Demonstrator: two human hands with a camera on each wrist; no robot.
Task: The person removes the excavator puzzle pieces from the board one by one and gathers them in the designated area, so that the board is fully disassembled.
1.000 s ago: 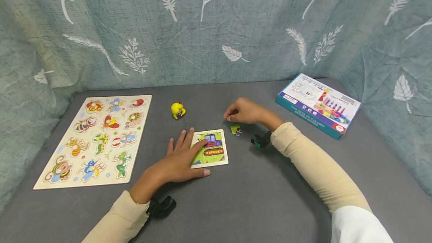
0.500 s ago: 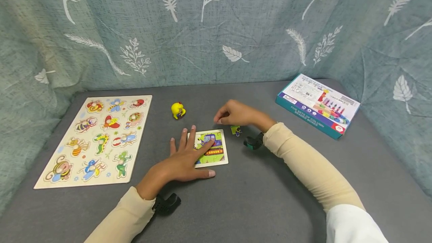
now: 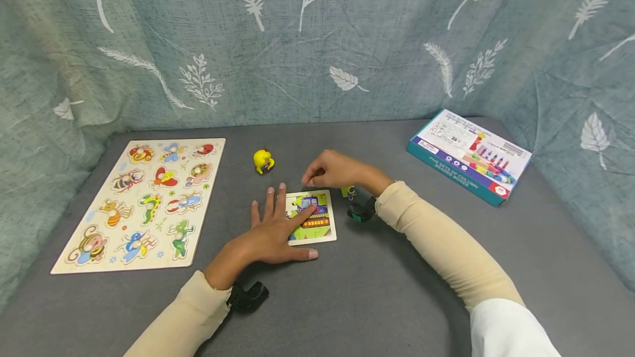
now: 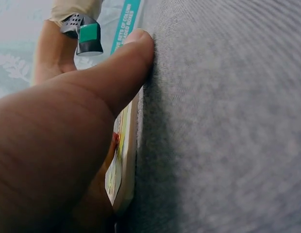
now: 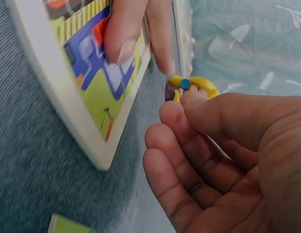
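The small framed puzzle (image 3: 319,223), with a vehicle on green ground, lies flat mid-table. My left hand (image 3: 273,238) spreads over its left side, index finger across the picture and thumb on the cloth beside the near edge. Beyond the puzzle's far edge my right hand (image 3: 329,172) hovers palm down, fingers loosely curled. In the right wrist view its thumb (image 5: 223,114) rests near the index fingertip, and nothing shows between them. A loose green puzzle piece (image 3: 349,193) lies right of the frame, partly behind the right hand. A yellow toy (image 3: 263,161) sits farther back.
A large wooden insect peg board (image 3: 144,258) lies at the left. At the back right is a flat teal-and-white box (image 3: 468,153) of beaded columns. A patterned curtain (image 3: 297,70) closes off the back of the grey cloth-covered table (image 3: 377,302).
My right hand has moved left, from above the loose piece to beyond the puzzle's far edge. My left hand has shifted slightly right over the puzzle.
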